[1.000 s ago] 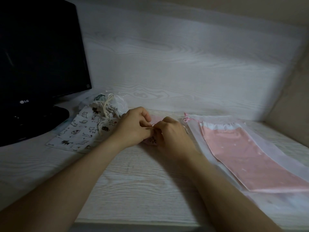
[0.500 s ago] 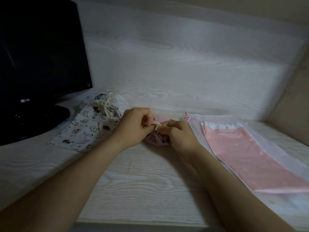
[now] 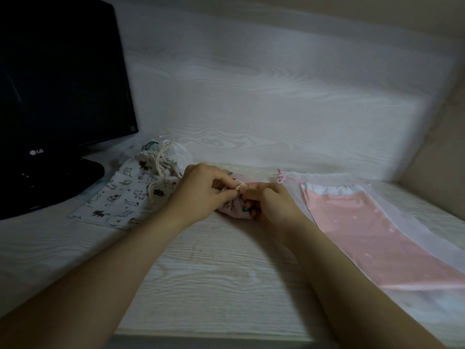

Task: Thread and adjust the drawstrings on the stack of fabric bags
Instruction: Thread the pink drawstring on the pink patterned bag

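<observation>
A small pink printed fabric bag (image 3: 232, 210) lies bunched at the middle of the desk, mostly hidden by both hands. My left hand (image 3: 201, 191) and my right hand (image 3: 270, 200) meet over its mouth. Between their fingertips they pinch a loop of cream drawstring (image 3: 239, 185). To the left lies a white cat-print bag (image 3: 120, 197) with its cream cords (image 3: 161, 170) gathered at the top. On the right a flat pink bag (image 3: 372, 235) rests on sheer white bags (image 3: 415, 227), with a pink cord (image 3: 281, 178) at their top corner.
A dark LG monitor (image 3: 57, 91) on its black stand (image 3: 63, 180) fills the left. The wood-grain back panel (image 3: 276, 102) rises behind the bags and a beige side wall (image 3: 437, 137) closes the right. The desk's front edge (image 3: 201, 332) runs below my forearms.
My right hand has slid right and turned off the bag, uncovering the printed fabric and the cream cord loop. Both hands now pinch that loop closer together.
</observation>
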`<action>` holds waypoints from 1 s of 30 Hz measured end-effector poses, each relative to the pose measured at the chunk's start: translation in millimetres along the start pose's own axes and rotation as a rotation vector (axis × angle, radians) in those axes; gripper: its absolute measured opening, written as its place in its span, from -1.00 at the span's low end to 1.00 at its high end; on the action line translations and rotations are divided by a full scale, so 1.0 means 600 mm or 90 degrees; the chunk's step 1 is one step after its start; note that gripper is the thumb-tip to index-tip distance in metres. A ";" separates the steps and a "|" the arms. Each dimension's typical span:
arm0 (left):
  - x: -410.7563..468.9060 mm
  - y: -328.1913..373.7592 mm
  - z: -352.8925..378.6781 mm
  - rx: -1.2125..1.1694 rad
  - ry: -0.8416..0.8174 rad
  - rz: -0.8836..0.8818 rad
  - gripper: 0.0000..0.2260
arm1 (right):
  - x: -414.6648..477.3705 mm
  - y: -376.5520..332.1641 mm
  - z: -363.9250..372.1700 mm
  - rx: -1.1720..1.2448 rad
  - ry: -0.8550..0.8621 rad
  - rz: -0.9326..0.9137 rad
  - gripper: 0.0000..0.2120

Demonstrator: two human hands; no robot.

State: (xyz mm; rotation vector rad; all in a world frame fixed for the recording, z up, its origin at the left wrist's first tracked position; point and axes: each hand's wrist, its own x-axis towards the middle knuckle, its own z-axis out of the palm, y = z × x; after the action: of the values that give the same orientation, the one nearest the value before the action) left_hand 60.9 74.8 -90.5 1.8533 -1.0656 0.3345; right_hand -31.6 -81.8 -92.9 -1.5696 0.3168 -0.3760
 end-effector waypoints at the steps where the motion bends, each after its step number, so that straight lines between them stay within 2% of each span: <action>1: 0.001 -0.002 0.001 0.007 0.002 0.007 -0.85 | 0.001 0.001 -0.001 -0.011 0.004 -0.006 -0.83; 5: 0.000 0.002 0.002 0.006 0.007 0.012 -0.91 | 0.002 0.004 -0.004 -0.034 -0.001 -0.030 -0.84; 7: -0.002 0.011 0.005 -0.005 -0.047 -0.023 -0.92 | -0.001 0.003 0.000 -0.041 -0.014 -0.044 -0.83; 9: -0.006 0.015 0.005 -0.012 -0.123 -0.086 -0.81 | -0.002 0.001 0.003 -0.046 -0.020 -0.054 -0.85; 11: -0.007 0.011 0.002 -0.006 -0.154 -0.132 -0.69 | -0.003 0.001 0.005 -0.055 -0.017 -0.057 -0.85; 13: -0.005 0.006 0.000 0.013 -0.148 -0.135 -0.64 | -0.001 0.002 0.005 -0.066 -0.004 -0.066 -0.82; 19: 0.009 0.002 0.003 -0.035 -0.081 -0.141 -0.75 | 0.000 0.001 0.000 -0.072 0.027 -0.087 -0.77; 22: 0.010 0.013 -0.002 -0.090 -0.093 -0.165 -0.76 | 0.001 0.003 -0.001 -0.087 0.021 -0.091 -0.77; 24: 0.008 0.018 -0.002 -0.074 -0.101 -0.176 -0.78 | -0.003 0.001 0.002 -0.087 0.007 -0.100 -0.78; 30: 0.009 0.000 0.001 -0.105 0.004 -0.099 -0.49 | -0.009 -0.004 0.006 -0.084 -0.023 -0.152 -0.84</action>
State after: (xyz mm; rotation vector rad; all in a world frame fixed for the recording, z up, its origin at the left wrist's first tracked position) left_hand 63.7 71.5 -87.9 1.7728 -0.9102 0.1559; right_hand -35.1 -76.5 -91.1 -1.7469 0.1284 -0.5194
